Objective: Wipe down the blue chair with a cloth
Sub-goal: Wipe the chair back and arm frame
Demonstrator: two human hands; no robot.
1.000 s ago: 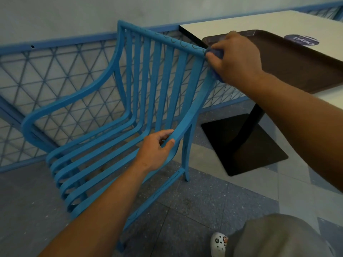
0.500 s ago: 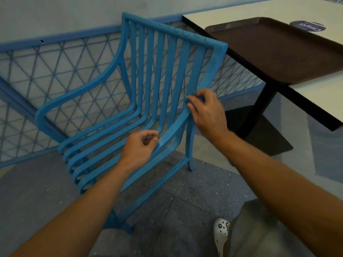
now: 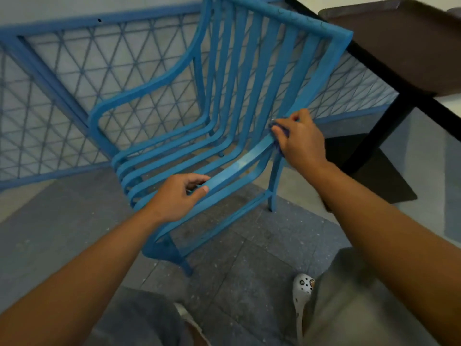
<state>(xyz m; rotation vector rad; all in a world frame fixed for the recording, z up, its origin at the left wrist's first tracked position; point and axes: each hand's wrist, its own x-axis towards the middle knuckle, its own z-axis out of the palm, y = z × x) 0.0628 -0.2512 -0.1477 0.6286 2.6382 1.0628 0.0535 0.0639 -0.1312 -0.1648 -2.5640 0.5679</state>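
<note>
Foreground: grey trouser legs and one white perforated clog [image 3: 302, 289] on grey speckled floor tiles [image 3: 249, 270].

Left hand [image 3: 178, 196]: grip closed round the nearest slat at the seat's front edge, thumb on top, fingers curled beneath.

Right hand [image 3: 299, 139]: grip closed on a bunched blue-purple cloth [image 3: 279, 132], pressing it against the same outer slat where seat bends up into backrest.

Blue chair [image 3: 224, 96]: slatted, with curved armrests, standing on the floor just beside the bench.

Bench [image 3: 374, 63], upper right: dark edge and black pedestal, carrying a brown tray [image 3: 399, 41].

Rear: blue lattice railing [image 3: 62, 96] before a pale wall.
</note>
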